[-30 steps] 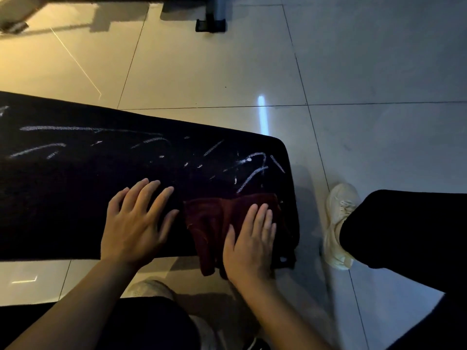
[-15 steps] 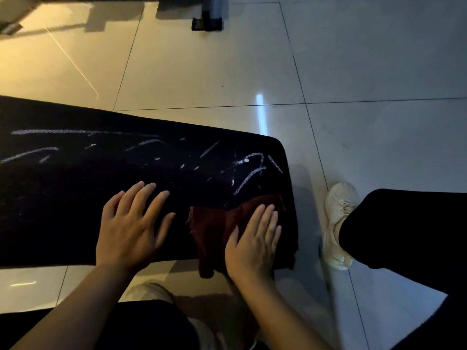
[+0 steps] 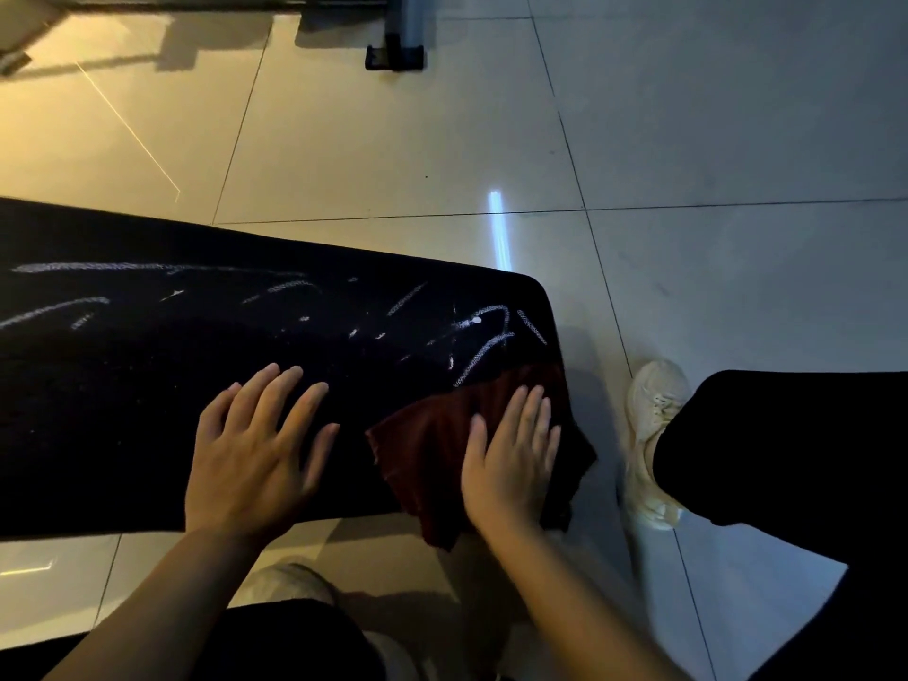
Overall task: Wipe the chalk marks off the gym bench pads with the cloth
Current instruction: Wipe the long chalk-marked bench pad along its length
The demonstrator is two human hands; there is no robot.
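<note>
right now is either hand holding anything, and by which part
Nothing is gripped. The right hand presses flat on the cloth's right part; the left hand rests flat on the bench pad.

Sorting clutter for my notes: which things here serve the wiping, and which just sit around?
Job: bench pad, chalk marks, dark red cloth, right hand pressing it, left hand flat on the pad.
Bystanders: pale shoe, equipment foot, tiled floor.

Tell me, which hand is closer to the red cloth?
Right. The right hand presses flat on the cloth; the left hand rests on the bench pad beside it.
</note>
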